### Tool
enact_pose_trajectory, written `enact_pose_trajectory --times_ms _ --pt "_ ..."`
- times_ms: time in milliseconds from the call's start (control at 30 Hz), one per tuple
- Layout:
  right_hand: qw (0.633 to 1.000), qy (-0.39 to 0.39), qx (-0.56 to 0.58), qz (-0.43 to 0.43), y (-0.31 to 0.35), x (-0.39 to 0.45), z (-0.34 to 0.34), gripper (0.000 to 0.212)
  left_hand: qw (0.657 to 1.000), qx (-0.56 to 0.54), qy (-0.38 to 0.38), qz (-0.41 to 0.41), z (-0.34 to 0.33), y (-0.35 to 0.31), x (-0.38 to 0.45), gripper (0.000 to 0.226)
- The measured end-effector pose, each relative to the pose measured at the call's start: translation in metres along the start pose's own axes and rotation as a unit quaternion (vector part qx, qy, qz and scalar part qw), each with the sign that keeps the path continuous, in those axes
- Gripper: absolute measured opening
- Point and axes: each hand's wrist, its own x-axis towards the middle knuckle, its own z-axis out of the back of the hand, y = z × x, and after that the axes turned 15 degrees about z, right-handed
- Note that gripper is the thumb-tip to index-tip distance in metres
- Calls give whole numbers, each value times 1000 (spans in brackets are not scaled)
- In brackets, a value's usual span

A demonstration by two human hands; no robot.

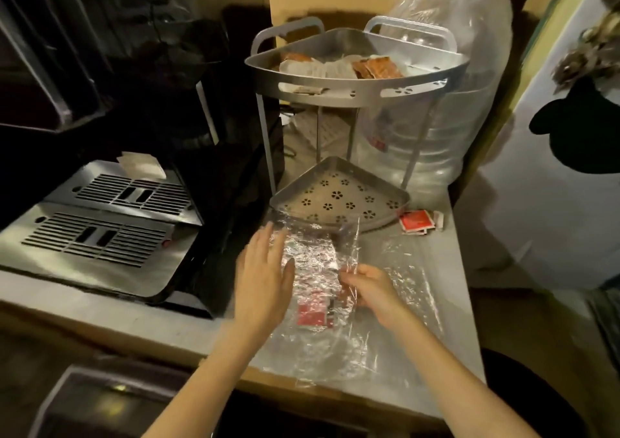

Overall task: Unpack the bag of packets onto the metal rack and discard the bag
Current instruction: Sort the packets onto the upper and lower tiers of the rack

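Note:
A clear crinkled plastic bag [312, 256] lies on the counter in front of a two-tier metal corner rack [339, 199]. Red packets [312, 313] show through the bag near its lower end. My left hand [265, 280] rests flat with spread fingers on the bag's left side. My right hand [372, 286] pinches the bag's right edge. The rack's top tier [302, 95] holds several orange and white packets. Its lower perforated tray is bare.
Loose red packets [419, 223] lie on the counter right of the rack. A large clear water jug [446, 109] stands behind it. A black coffee machine with a slotted steel drip tray [97, 233] fills the left. More clear plastic [412, 280] lies under my right hand.

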Motion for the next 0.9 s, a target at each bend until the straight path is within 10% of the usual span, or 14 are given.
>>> enact_pose_trajectory --times_ms 167,567,900 --pt "1000 13 -9 12 -9 12 -24 9 985 28 171 -16 -41 12 -7 60" --pt "998 14 -18 52 -14 8 4 12 969 76 233 15 -77 34 -7 73" --pt "918 -18 -377 119 -25 1 69 33 946 46 304 101 -69 -1 21 57"
